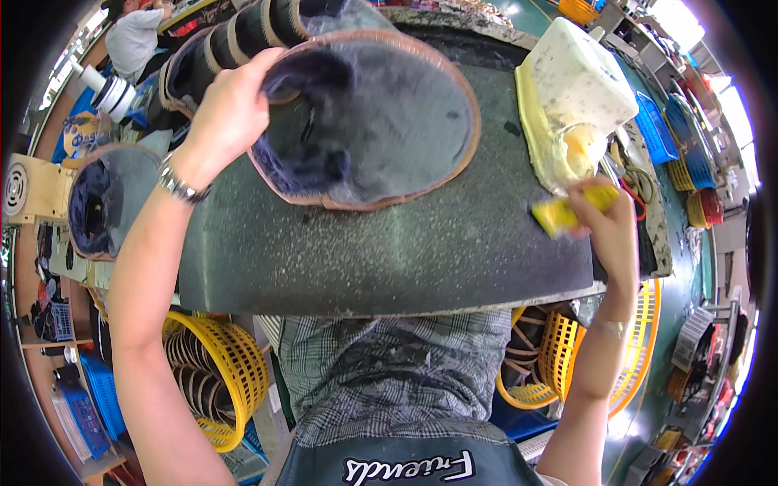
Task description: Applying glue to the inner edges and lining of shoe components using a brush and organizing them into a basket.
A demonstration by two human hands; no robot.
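- Dark green apron [409, 444] with pale lettering, nearest the camera, below checked grey cloth [389, 356] at the worktop's near edge.
- Left hand [231, 109], with a metal watch [183, 181] at the wrist, pinches the upper left rim of a rounded grey piece [405, 109] between thumb and fingers.
- That piece has a brown edge and a dark, fuzzy hollow at its left; it is over the middle of the worktop [389, 263], though whether it touches the surface cannot be told.
- Right hand [601, 212] is closed around a yellow tool [555, 217], both blurred, so the tool's exact shape is unclear.
- Just beyond the right hand, a smeared white container [579, 69] has a thick yellowish mass [585, 146] at its near end.
- Pale specks dot the dark worktop.
- Behind the left hand, dark pieces with tan rims [235, 40] stand in a row; a similar grey piece [138, 186] is left of the left forearm.
- Below the worktop at left, a yellow basket [253, 381] holds more rimmed pieces.
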